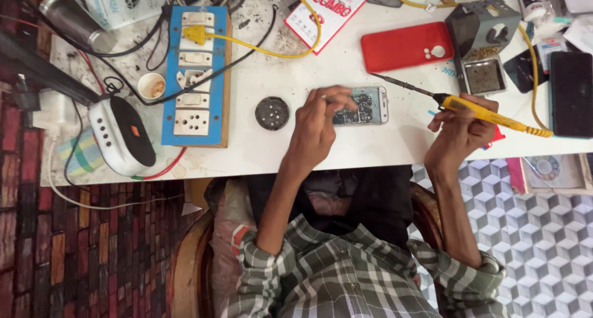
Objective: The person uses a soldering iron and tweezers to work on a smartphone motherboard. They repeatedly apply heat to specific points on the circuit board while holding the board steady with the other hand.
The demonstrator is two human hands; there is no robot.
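Two hands work at the white bench (370, 151). My left hand (318, 129) rests its fingers (336, 97) narrowly on an opened phone (364, 106), circuit board exposed, at mid-bench. My right hand (460, 129) grips a yellow soldering iron (475, 111), tip pointing left, just right of the phone. Far beyond lies a red phone case (404, 46); left, a round black tin (272, 113).

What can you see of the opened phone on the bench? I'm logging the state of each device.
The opened phone lies flat on the white table, back cover off, circuit board and metal shields exposed, in a pale silver frame. The left hand has its fingers on its left end. The soldering iron tip is close above its right end.
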